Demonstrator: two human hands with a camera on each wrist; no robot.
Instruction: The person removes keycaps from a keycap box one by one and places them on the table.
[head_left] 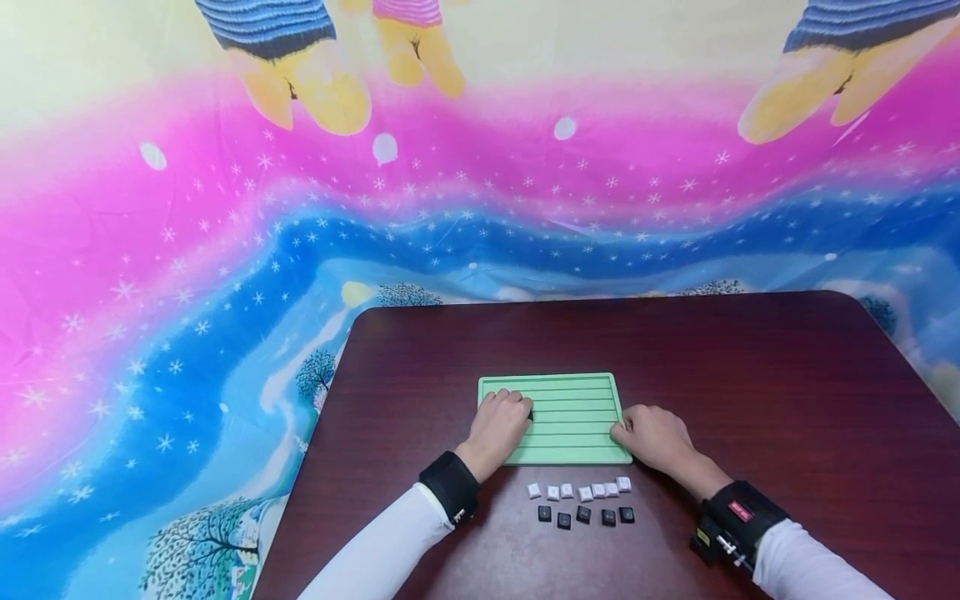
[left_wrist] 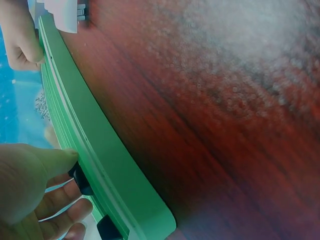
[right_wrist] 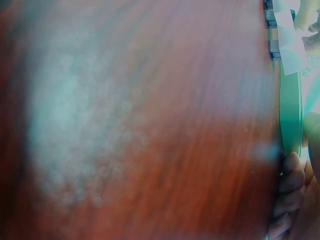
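Note:
A light green tray point(head_left: 573, 428) with raised parallel ridges lies on the table. Over its left part is my left hand point(head_left: 501, 422), which pinches a black keycap point(left_wrist: 81, 180) between thumb and fingers. Below it in the left wrist view, a second black keycap point(left_wrist: 108, 228) sits at the tray's ridges, close to the end of the tray. My right hand point(head_left: 658, 437) grips the tray's right edge, thumb at the rim; in the right wrist view its curled fingers point(right_wrist: 292, 181) lie against the tray's side point(right_wrist: 290, 112). The left hand hides the tray's left part in the head view.
In front of the tray lie a row of several white keycaps point(head_left: 586, 493) and a row of several black keycaps point(head_left: 583, 514). The dark red-brown table point(head_left: 750, 367) stretches around them. A printed cloth point(head_left: 480, 167) hangs behind the table.

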